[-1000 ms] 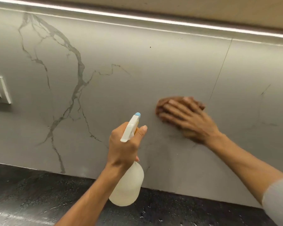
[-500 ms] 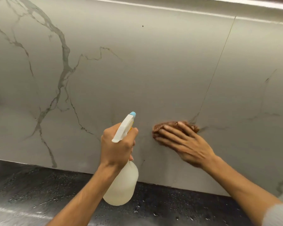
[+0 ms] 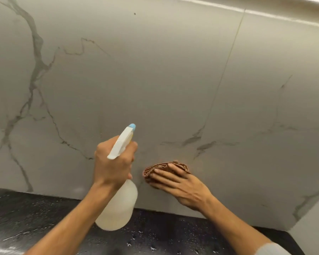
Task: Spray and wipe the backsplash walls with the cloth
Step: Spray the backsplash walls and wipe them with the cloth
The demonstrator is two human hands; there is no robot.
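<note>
From the head camera, the left hand (image 3: 111, 162) is wrapped around the neck of a white spray bottle (image 3: 118, 205), fingers curled closed on it, with the blue-tipped nozzle (image 3: 132, 126) rising above the knuckles and aimed at the grey, veined backsplash wall (image 3: 155, 80). The bottle's translucent body hangs below that hand, over the dark countertop (image 3: 26, 218), which is speckled with droplets. Just to the right of the left hand, the right hand (image 3: 180, 186) lies flat with fingers spread, pressing a bunched brown cloth (image 3: 160, 167) against the wall; the cloth shows beyond the fingertips, low on the wall near the counter edge. A thin seam (image 3: 226, 70) runs up the wall above the right hand. A grey sleeve (image 3: 271, 249) covers the right upper arm.
</note>
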